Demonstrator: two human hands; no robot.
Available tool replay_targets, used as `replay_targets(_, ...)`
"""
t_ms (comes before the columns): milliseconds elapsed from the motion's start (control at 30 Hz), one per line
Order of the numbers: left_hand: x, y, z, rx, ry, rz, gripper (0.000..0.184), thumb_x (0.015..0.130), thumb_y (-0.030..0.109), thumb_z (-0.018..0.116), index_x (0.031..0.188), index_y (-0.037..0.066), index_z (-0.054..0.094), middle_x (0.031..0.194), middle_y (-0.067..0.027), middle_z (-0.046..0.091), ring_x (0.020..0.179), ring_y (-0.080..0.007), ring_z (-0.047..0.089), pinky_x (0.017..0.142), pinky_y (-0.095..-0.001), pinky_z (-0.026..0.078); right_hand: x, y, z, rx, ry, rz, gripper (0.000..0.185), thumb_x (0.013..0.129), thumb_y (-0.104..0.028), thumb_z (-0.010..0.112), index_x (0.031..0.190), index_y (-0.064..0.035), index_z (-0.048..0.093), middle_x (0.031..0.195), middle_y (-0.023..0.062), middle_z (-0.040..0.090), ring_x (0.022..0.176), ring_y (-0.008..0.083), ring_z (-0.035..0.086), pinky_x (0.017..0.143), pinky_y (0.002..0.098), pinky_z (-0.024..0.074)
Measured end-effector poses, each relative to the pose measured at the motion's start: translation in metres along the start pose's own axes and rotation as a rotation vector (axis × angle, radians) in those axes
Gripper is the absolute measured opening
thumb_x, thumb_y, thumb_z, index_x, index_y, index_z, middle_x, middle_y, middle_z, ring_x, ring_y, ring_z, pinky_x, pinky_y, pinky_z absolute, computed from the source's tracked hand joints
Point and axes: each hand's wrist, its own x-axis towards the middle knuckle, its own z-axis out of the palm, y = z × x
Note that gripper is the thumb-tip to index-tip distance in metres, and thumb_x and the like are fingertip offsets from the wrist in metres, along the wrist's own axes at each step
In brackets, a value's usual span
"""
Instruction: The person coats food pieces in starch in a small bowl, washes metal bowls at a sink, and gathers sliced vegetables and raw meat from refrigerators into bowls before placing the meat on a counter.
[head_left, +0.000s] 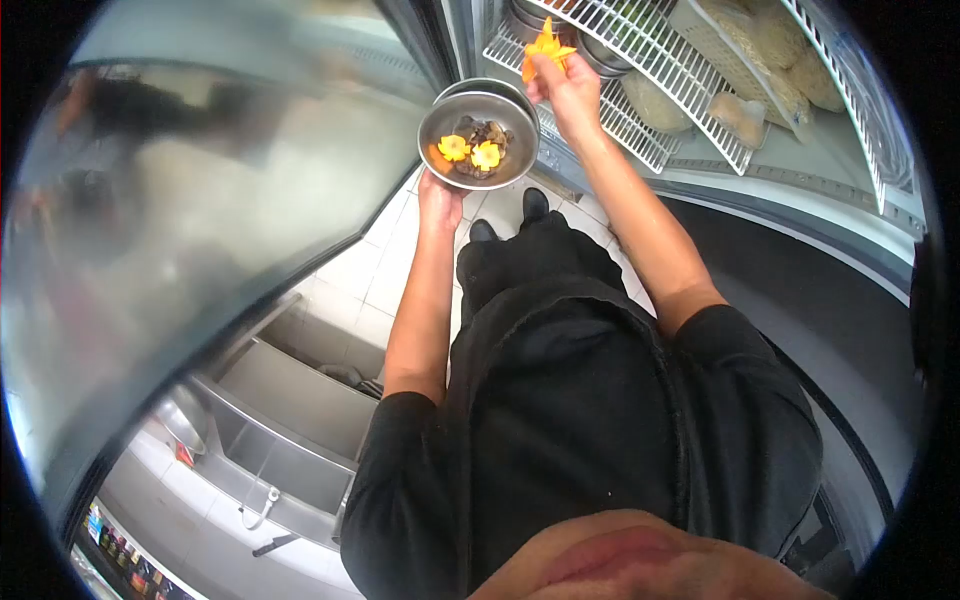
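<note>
In the steel bowl [477, 106], two yellow flower-shaped pieces [454, 148] are in place with dark pieces [497, 133] and an orange piece [438, 158]. Your left hand [440, 205] grips the bowl from below. Your right hand [572, 95], beside the bowl, pinches orange cut pieces [545, 55]; these are not in it. Near the bowl, a wire shelf [690, 72] holds bagged food [738, 118]. No brand or label is readable.

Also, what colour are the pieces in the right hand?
The pieces are orange, clearest in head view.
</note>
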Motion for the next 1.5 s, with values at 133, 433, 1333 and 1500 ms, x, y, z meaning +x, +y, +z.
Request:
replay_targets(133,0.006,0.002,-0.001,-0.037,-0.042,-0.027,0.035,0.098,0.019,0.045,0.128,0.002,0.048,0.122,-0.0159,0.058,0.104,-0.0279,0.063,0.08,-0.0443,0.059,-0.043,-0.004,0.001,-0.233,-0.256,0.117,0.027,0.088,-0.021,0.069,0.105,-0.0003,0.063,0.075,0.002,0.064,0.053,0.0063,0.054,0.047,0.0219,0.0438)
replay_targets(433,0.01,0.009,-0.003,-0.034,-0.073,0.012,0.039,0.095,0.025,0.053,0.13,0.007,0.05,0.122,-0.0108,0.06,0.104,-0.0256,0.064,0.08,-0.0406,0.058,-0.01,-0.02,-0.044,-0.768,0.154,-0.504,0.032,0.082,-0.019,0.072,0.108,-0.0019,0.065,0.09,0.0093,0.069,0.076,0.015,0.064,0.07,0.0273,0.0524)
replay_targets(1333,-0.021,0.05,0.002,0.051,-0.223,-0.089,0.029,0.093,0.008,0.051,0.121,0.003,0.054,0.113,-0.014,0.064,0.094,-0.0259,0.068,0.073,-0.041,0.062,-0.083,-0.061,-0.021,-1.307,0.326,-0.834,0.019,0.075,-0.015,0.071,0.093,-0.0137,0.07,0.088,0.0108,0.056,0.079,0.0299,0.058,0.068,0.0419,0.0484)
replay_targets(1500,-0.031,0.067,0.006,0.079,-0.228,-0.152,0.029,0.094,0.009,0.051,0.122,0.003,0.054,0.114,-0.0146,0.064,0.094,-0.0266,0.068,0.073,-0.0411,0.062,-0.109,-0.08,0.009,-1.394,0.274,-0.899,0.03,0.076,-0.016,0.071,0.106,-0.0139,0.068,0.109,0.0138,0.057,0.087,0.0306,0.06,0.073,0.0417,0.0505)
